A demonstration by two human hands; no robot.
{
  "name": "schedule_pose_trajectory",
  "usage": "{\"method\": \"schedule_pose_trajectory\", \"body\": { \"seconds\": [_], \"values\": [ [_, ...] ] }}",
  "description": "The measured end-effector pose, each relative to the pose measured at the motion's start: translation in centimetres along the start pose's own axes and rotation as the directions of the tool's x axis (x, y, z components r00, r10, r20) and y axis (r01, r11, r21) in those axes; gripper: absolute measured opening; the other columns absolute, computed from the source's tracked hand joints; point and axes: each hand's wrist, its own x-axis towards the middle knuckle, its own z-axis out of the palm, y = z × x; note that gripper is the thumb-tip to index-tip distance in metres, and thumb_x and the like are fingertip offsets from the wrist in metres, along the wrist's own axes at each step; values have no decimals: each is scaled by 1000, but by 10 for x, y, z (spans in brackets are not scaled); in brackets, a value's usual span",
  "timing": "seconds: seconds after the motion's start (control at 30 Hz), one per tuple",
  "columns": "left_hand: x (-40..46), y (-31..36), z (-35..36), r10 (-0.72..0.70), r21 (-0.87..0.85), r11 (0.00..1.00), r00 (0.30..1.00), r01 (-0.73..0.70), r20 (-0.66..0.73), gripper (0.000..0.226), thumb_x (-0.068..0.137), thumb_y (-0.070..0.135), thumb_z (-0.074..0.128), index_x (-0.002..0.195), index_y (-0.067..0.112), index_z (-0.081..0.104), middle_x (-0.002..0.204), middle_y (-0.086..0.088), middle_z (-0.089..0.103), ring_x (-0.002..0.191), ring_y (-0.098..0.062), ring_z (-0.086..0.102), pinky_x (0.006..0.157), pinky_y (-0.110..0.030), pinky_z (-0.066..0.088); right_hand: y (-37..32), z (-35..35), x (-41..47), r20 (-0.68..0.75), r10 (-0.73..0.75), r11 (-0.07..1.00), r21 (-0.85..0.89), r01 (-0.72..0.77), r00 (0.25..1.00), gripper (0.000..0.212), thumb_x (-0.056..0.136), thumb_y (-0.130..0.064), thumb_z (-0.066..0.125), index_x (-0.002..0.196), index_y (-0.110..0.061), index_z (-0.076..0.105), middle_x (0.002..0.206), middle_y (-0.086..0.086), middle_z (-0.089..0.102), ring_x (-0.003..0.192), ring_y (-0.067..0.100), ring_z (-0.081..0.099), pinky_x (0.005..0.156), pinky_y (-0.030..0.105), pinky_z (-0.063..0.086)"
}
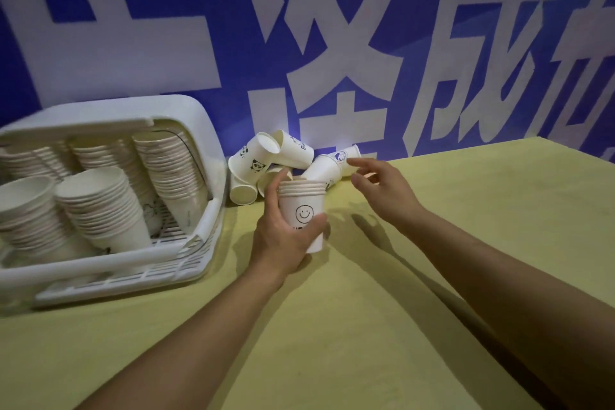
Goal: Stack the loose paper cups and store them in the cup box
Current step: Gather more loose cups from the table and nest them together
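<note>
Sitting at far left, the cup box (199,156) is already holding several stacks; the left hand (283,236) is gripping a short stack (303,206) upright, while the right hand (382,190) — fingers spread, empty — is nearing the loose cups (266,160). A careless reach could be scattering that pile.

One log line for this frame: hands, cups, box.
left hand: grips cup stack | right hand: open, near loose cups | cup box: holds stacks
</note>
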Motion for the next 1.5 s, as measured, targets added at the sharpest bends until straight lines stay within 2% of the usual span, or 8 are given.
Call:
{"method": "schedule_pose_trajectory", "body": {
  "seconds": [0.17, 0.3, 0.43, 0.63, 0.87, 1.07, 1.3, 1.5],
  "values": [
    [6, -22, -20, -5, -67, 998, 986, -6, -164, 86, 70, 38, 77, 138, 52, 27, 105, 64, 36, 94, 32, 47, 72, -3, 39, 1, 49, 37, -82, 218, 975, -15, -220, 972, 59, 89, -41, 69, 140, -19, 47, 131, 4, 55, 107, 21, 57, 92, 35, 52],
    [16, -27, -18, -70, -110, 993, 978, 49, -199, 85, 81, 22, 82, 142, 47, 29, 112, 47, 35, 86, 36, 45, 68, 1, 37, -1, 87, 49, -143, 279, 952, -86, -293, 949, 72, 89, -53, 63, 143, -18, 31, 138, 9, 40, 98, 23, 50, 81, 33, 47],
    [18, -30, -19, -105, -143, 987, 976, 78, -192, 84, 81, 23, 82, 137, 55, 28, 108, 41, 42, 84, 28, 51, 70, -10, 43, -6, 104, 60, -161, 285, 925, -214, -315, 945, 82, 85, -58, 63, 145, -17, 25, 141, 15, 32, 101, 29, 52, 86, 39, 50],
    [16, -26, -21, -94, -151, 986, 981, 69, -171, 91, 78, 31, 83, 149, 46, 28, 109, 42, 39, 86, 28, 48, 70, -4, 38, -12, 91, 63, -88, 364, 931, 28, -363, 927, 89, 81, -33, 78, 149, -29, 21, 142, 12, 30, 101, 25, 46, 79, 34, 49],
    [3, -16, -21, 28, -142, 990, 982, -2, 185, 101, 62, 62, 75, 145, 67, 19, 133, 36, 49, 110, -1, 62, 92, -41, 58, -17, 41, 10, -161, 172, 946, 303, -117, 972, 87, 76, -30, 83, 144, -38, 29, 140, 1, 41, 114, 20, 55, 92, 40, 55],
    [-4, -12, -18, 54, -95, 995, 949, -26, 309, 96, 63, 74, 73, 144, 69, 22, 141, 11, 57, 122, -13, 60, 98, -49, 54, -38, 25, -45, -161, 29, 882, 468, 50, 987, 72, 85, -28, 75, 140, -45, 31, 135, -11, 44, 105, 8, 61, 73, 21, 57],
    [-1, -13, -20, 40, -79, 996, 990, -29, 139, 98, 75, 65, 73, 148, 64, 7, 148, 11, 46, 121, -9, 55, 95, -40, 54, -34, 55, -76, -77, -73, 956, 279, 92, 994, 35, 101, -33, 52, 135, -34, 54, 133, -16, 44, 125, 1, 43, 99, 23, 46],
    [4, -18, -18, -30, -148, 989, 999, 27, -18, 74, 63, 71, 69, 129, 70, 34, 121, 32, 56, 108, -4, 62, 93, -44, 56, -14, 40, -59, -152, -65, 998, -21, 63, 986, 45, 98, -29, 58, 140, -41, 45, 135, -16, 40, 125, 2, 37, 100, 19, 35]
  ]
}}
